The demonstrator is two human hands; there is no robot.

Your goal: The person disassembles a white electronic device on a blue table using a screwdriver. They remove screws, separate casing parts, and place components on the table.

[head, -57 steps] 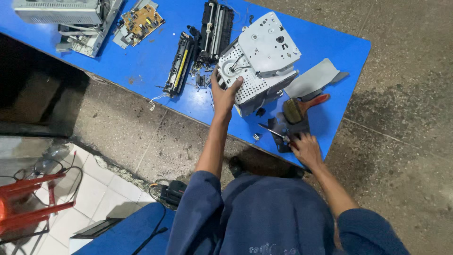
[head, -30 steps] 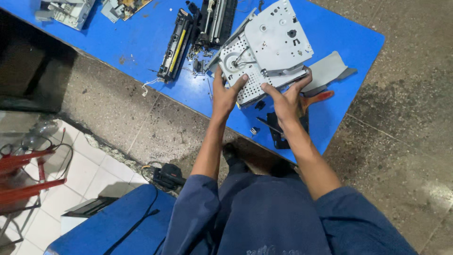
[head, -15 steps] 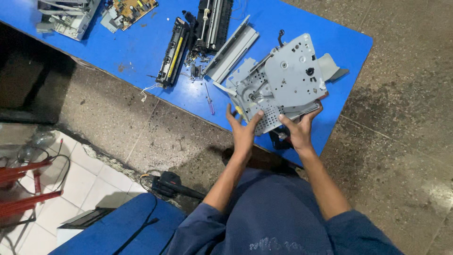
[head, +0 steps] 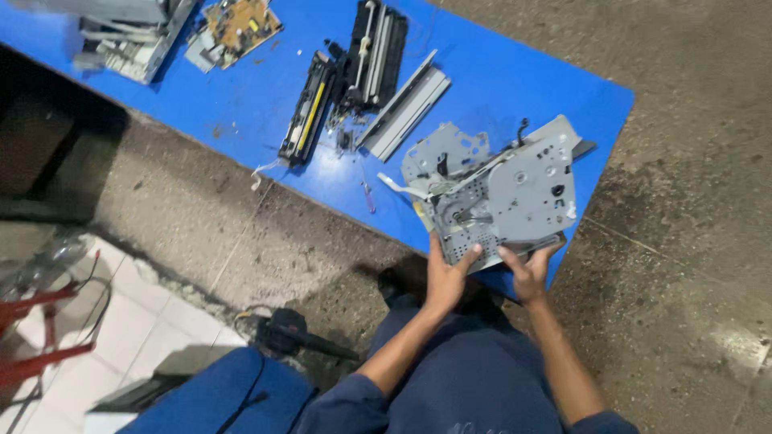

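Head view | grey metal frame (head: 503,193) | near edge in both hands' grip

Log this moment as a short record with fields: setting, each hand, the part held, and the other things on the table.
setting: blue table on a rough concrete floor, seen from above
left hand: grip on the near left edge of the grey metal frame assembly
right hand: grip on the near right edge of the same assembly
held part: perforated plates with gears, lying over the table's near edge
beside it: small screwdriver, grey rail
farther left: black roller cartridges, brown circuit board
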